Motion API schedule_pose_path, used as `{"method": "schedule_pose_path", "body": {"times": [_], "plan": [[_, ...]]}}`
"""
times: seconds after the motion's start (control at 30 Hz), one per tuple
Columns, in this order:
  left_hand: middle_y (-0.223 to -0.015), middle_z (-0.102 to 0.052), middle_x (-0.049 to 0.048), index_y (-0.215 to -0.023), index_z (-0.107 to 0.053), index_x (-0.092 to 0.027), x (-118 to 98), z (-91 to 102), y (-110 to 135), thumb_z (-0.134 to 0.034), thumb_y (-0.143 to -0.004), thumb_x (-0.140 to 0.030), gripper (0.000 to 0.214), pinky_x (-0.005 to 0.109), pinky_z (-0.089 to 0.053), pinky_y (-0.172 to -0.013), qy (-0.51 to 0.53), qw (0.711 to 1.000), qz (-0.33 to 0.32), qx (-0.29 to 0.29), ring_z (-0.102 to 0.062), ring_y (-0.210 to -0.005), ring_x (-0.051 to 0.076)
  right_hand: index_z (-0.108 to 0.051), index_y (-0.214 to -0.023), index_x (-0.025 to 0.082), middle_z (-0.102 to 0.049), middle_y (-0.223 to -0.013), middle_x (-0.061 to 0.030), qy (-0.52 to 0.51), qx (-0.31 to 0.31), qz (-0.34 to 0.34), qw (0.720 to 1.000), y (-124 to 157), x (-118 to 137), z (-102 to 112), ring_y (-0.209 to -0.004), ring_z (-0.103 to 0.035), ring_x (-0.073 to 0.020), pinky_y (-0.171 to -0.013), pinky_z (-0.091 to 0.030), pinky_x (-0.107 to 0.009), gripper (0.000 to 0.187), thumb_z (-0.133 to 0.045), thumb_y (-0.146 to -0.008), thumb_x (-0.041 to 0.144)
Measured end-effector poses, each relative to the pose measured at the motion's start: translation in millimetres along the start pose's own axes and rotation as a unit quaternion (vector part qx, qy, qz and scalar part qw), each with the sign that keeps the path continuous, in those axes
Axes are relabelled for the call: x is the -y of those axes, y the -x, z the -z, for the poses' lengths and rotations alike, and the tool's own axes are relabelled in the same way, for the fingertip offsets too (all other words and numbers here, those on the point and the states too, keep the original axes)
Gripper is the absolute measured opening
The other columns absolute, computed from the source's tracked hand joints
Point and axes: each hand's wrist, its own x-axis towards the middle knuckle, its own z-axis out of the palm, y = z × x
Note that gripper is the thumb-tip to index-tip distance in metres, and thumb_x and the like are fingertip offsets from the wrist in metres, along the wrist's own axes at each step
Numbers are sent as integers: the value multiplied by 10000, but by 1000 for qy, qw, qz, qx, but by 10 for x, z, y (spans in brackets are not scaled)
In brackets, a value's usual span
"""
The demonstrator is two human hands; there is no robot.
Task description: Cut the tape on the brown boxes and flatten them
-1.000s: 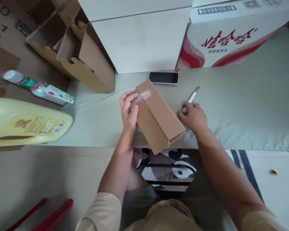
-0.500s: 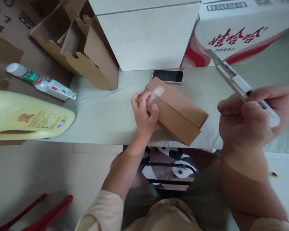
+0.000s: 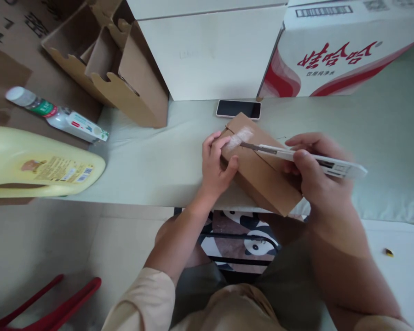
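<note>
A small brown cardboard box [image 3: 258, 170] lies at a slant near the table's front edge, a strip of clear tape [image 3: 240, 138] stuck over one end of its top seam. My left hand [image 3: 218, 163] grips that taped end, fingers over the edge and thumb on the near side. In my right hand [image 3: 319, 168] is a white utility knife [image 3: 317, 161], its blade out. The blade's tip is at the tape, on or just above the seam; contact cannot be made out. Some of my right fingers are hidden behind the knife and hand.
Behind the box lies a phone [image 3: 238, 109], in front of a large white box [image 3: 214, 55] and a red-and-white carton [image 3: 331, 55]. Open cardboard holders [image 3: 138, 78], a clear bottle [image 3: 72, 122] and a yellow jug [image 3: 55, 163] stand to the left. A panda-print item [image 3: 258, 241] is below the table edge.
My right hand has come left and inward with the utility knife, bringing its blade from mid-air to the tape. The box and my left hand have shifted slightly right.
</note>
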Motion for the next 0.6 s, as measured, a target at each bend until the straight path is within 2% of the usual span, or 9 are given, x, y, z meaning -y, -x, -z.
{"method": "schedule_pose_path", "body": {"times": [0.07,0.13,0.33,0.6], "plan": [[-1393,-545,148,-1336,-544,-259,4,-8,-3,-441,-1025,-641,503,503,-448,-1185,-5,1000,3,1,-531,-1387,287,-748,-1014,232,-667,-658,6,13,3,-12,1000,18,-28,13,-525,-573,-128,-469,-430,-258,277,-647,-979,488],[-1391,-548,148,-1334,-541,-260,8,-18,-4,-433,-1022,-654,514,517,-446,-1188,-10,1000,7,0,-527,-1392,296,-764,-1028,245,-699,-703,-10,37,2,-8,999,37,-45,31,-569,-612,-145,-509,-467,-278,285,-639,-988,497],[-1391,-542,139,-1332,-544,-264,29,-40,-4,-442,-1027,-635,491,516,-422,-1199,9,1000,-7,-14,-523,-1381,291,-797,-1055,245,-760,-768,-29,141,31,28,989,17,6,29,-607,-662,-156,-548,-494,-281,264,-677,-967,464],[-1391,-553,144,-1338,-530,-260,37,-28,3,-400,-1020,-682,544,524,-413,-1204,-8,1000,4,-2,-514,-1403,298,-799,-1038,233,-796,-839,-51,153,54,44,986,-3,65,3,-600,-675,-157,-554,-520,-273,264,-666,-967,451]]}}
